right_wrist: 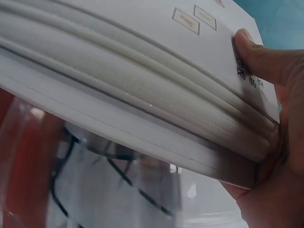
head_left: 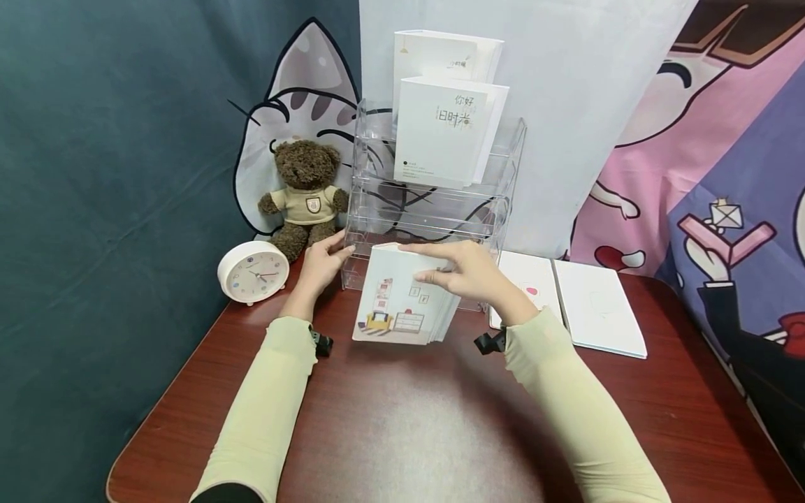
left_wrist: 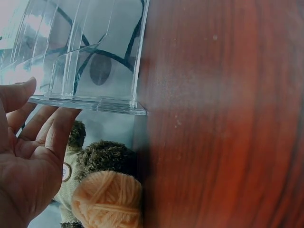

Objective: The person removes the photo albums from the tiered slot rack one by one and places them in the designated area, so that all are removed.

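Observation:
In the head view my right hand (head_left: 468, 272) grips a white book (head_left: 399, 307) by its upper right part, thumb on the front cover. The cover carries small drawings of a yellow armchair and a cabinet. Thick page edges (right_wrist: 142, 99) show in the right wrist view, and the fingers behind the book are hidden. My left hand (head_left: 323, 262) holds the left side of a clear tiered display rack (head_left: 434, 223). Seen from the left wrist, its thumb (left_wrist: 21, 92) lies on one side of the rack's side panel and the fingers on the other. The held book is in front of the rack's lower tiers.
Two white books (head_left: 434, 133) stand in the upper tiers. A brown teddy bear (head_left: 305, 185) and a white alarm clock (head_left: 254, 271) are left of the rack. On the right lies an open book (head_left: 600, 304). A peach yarn-like ball (left_wrist: 108, 199) shows near the bear.

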### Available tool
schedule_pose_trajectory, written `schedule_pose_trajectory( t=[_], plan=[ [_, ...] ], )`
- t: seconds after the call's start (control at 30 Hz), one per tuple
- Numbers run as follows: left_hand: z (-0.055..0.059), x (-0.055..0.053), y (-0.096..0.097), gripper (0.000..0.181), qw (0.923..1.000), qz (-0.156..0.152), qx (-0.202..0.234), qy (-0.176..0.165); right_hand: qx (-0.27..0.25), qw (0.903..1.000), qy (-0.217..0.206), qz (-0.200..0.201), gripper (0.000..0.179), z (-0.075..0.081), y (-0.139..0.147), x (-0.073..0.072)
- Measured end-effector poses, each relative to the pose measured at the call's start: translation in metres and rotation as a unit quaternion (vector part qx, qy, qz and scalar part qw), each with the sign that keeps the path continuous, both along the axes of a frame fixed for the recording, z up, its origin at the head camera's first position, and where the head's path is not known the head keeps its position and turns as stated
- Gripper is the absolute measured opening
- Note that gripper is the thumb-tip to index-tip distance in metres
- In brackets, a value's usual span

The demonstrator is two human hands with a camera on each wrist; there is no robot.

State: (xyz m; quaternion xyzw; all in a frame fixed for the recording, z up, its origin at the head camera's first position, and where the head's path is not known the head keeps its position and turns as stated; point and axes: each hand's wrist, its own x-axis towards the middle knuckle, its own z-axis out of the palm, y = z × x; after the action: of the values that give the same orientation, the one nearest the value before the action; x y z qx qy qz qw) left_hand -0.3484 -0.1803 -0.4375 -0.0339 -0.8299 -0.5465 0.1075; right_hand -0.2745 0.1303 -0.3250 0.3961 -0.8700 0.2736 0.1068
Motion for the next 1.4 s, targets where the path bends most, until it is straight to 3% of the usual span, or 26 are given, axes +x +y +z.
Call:
schedule_pose_trajectory(
  t=[0.23, 0.5, 0.67, 0.9, 1.2, 1.4],
  plan=[
    [0.004, 0.001, 0.001, 0.055, 1.0000, 0.002, -0.006, 0.000, 0.008, 0.9986, -0.051, 0.011, 0.047, -0.022, -0.004, -0.003],
    [0.005, 0.001, 0.001, 0.054, 1.0000, 0.000, 0.000, 0.008, 0.010, 0.9960, -0.083, 0.032, 0.048, -0.035, -0.010, -0.005],
    [0.004, 0.001, 0.000, 0.054, 1.0000, 0.001, 0.000, 0.010, 0.009, 0.9880, -0.151, 0.030, 0.047, -0.041, -0.014, -0.007],
    [0.003, 0.001, 0.000, 0.053, 0.9999, 0.001, -0.002, 0.014, 0.012, 0.9768, -0.209, 0.043, 0.048, -0.054, -0.019, -0.012],
    [0.002, 0.003, -0.001, 0.055, 0.9999, -0.002, 0.007, -0.010, -0.038, 0.9526, -0.300, 0.035, 0.050, -0.097, -0.024, -0.021],
    [0.003, 0.003, -0.001, 0.056, 0.9996, -0.006, 0.011, -0.027, -0.049, 0.9478, -0.315, 0.012, 0.050, -0.122, -0.024, -0.024]
  ],
)
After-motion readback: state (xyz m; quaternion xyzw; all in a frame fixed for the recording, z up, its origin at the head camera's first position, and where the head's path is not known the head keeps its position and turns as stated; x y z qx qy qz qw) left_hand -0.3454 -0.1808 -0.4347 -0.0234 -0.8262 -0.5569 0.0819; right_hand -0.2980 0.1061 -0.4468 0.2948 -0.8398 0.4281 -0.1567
